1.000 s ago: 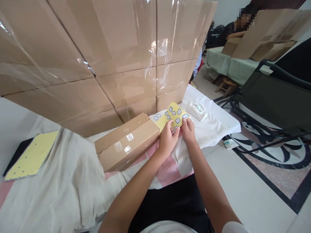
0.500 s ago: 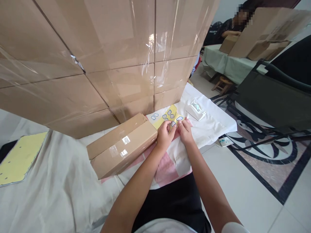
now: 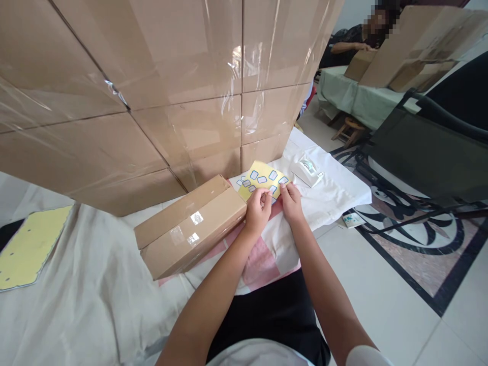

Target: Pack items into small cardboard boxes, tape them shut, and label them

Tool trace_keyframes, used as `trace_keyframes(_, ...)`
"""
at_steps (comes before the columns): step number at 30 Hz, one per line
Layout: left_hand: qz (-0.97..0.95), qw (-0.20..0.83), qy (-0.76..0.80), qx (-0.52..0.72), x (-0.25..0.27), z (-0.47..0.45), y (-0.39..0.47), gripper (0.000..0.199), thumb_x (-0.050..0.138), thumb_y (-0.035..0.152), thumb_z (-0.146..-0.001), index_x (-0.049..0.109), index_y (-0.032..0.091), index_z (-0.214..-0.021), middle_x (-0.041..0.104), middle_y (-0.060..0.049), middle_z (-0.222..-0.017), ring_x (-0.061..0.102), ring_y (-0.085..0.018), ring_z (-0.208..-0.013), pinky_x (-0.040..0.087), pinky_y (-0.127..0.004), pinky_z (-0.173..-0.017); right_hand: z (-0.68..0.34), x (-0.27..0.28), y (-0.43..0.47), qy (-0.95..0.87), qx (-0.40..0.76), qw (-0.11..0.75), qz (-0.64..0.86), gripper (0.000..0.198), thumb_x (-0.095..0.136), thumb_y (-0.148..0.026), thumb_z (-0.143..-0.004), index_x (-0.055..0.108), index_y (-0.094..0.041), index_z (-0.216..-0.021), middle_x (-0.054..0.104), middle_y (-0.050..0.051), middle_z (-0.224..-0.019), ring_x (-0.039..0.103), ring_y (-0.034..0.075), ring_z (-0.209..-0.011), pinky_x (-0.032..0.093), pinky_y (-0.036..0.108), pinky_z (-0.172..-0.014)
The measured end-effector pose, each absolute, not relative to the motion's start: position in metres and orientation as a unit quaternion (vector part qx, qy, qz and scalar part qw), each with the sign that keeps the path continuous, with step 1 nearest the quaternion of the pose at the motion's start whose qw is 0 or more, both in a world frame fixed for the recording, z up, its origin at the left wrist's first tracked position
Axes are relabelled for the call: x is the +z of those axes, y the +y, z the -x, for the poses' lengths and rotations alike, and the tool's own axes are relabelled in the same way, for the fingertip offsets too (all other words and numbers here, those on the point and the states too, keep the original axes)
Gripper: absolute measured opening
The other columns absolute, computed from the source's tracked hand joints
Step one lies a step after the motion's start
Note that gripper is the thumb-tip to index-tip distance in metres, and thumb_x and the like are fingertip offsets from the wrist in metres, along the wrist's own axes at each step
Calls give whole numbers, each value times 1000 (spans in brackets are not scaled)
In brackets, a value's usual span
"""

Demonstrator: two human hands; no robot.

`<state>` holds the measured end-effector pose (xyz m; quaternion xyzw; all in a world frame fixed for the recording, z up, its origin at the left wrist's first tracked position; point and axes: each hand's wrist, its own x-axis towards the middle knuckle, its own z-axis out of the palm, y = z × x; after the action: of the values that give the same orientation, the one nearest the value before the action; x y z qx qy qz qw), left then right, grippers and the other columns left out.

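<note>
A yellow sheet (image 3: pixel 268 170) with several small blue-outlined rounded rectangles lies spread between my hands, just past the right end of a long cardboard box. My right hand (image 3: pixel 292 203) grips the sheet's lower right edge, thumb on top. At its lower left edge, my left hand (image 3: pixel 259 211) is closed in a pinch close to one of the outlined shapes; what sits between those fingertips is too small to make out. A couple of loose outlined pieces (image 3: pixel 239 182) show left of the sheet. The taped cardboard box (image 3: pixel 190 229) lies beside my left hand.
Tall stacked cartons (image 3: pixel 190 117) wrapped in clear tape stand behind. A white packet (image 3: pixel 308 172) lies right of my hands. Another yellow sheet (image 3: pixel 34 244) rests far left. A dark folding chair (image 3: pixel 419 137) stands right; a person (image 3: pixel 351 48) sits at a far table.
The yellow sheet has gone from bent to flatter and more fully spread. My left fingers have curled in at its lower edge, while my right hand keeps its grip.
</note>
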<state>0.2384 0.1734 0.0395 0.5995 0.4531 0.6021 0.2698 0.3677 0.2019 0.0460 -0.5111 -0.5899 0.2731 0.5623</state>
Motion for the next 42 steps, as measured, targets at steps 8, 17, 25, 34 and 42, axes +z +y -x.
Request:
trace_keyframes(8, -599, 253, 470, 596, 38, -239, 176, 26, 58, 46, -98, 63, 23, -108, 63, -2, -80, 59, -16, -72, 52, -30, -71, -367, 47, 199, -604, 290, 551, 497, 58, 50, -75, -91, 47, -22, -65, 43, -2, -63, 40, 15, -64, 39, 30, -61)
trace_keyframes(17, -613, 245, 459, 594, 35, -238, 175, 17, 54, 37, -100, 61, 22, -97, 66, -3, -82, 61, -15, -73, 51, -29, -72, -369, 37, 203, -606, 320, 544, 484, 54, 51, -69, -94, 44, -23, -68, 40, -3, -64, 36, 14, -62, 36, 29, -59)
trace_keyframes(25, -629, 240, 451, 586, 35, -238, 176, 18, 53, 39, -100, 61, 23, -95, 66, -2, -81, 61, -15, -72, 51, -29, -73, -368, 41, 202, -606, 309, 542, 492, 54, 52, -70, -93, 45, -23, -67, 39, -2, -65, 35, 15, -63, 34, 30, -59)
trace_keyframes(34, -636, 238, 453, 578, 36, -238, 174, 20, 52, 40, -101, 62, 23, -97, 67, -3, -82, 62, -15, -73, 51, -29, -73, -370, 36, 206, -593, 282, 554, 511, 56, 50, -71, -94, 45, -23, -66, 40, -3, -63, 36, 15, -63, 35, 29, -59)
trace_keyframes(42, -632, 249, 461, 571, 35, -239, 173, 21, 52, 41, -100, 62, 23, -96, 66, -1, -79, 61, -15, -72, 49, -28, -72, -369, 41, 208, -576, 254, 561, 537, 57, 49, -71, -93, 41, -23, -63, 43, -2, -61, 38, 14, -62, 34, 29, -57)
